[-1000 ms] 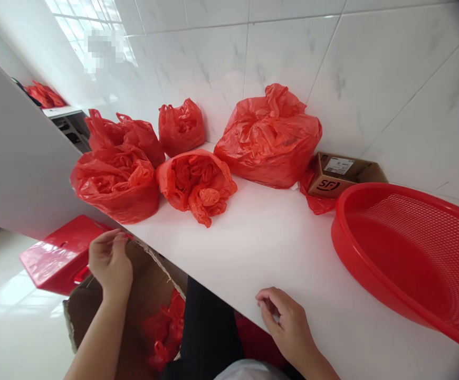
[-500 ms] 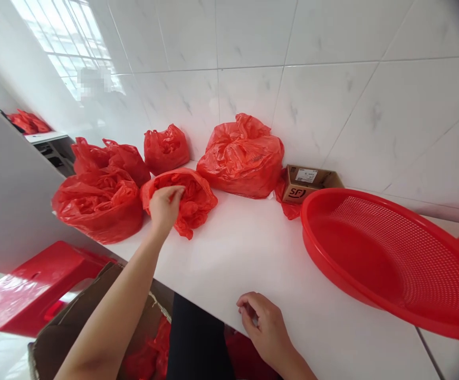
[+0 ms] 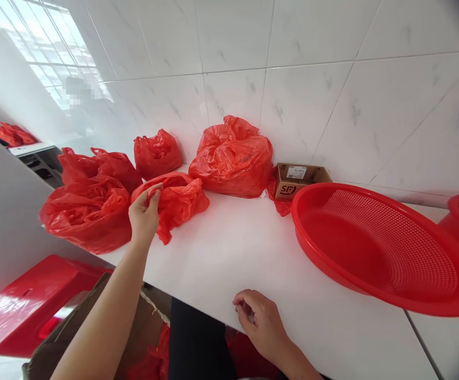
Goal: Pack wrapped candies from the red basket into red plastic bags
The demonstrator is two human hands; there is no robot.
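**Left hand on red plastic bag**

Left fingers clamped on the bag's plastic near its rim; bag slumped toward left end of desk. Right hand at the front edge, fingers loosely curled together.

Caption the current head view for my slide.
Left hand at a crumpled red plastic bag; right hand loosely curled by the white table's edge.

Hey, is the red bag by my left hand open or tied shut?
Open: the red bag shows an untied rim at your left hand, with crumpled red plastic spilling over the front.
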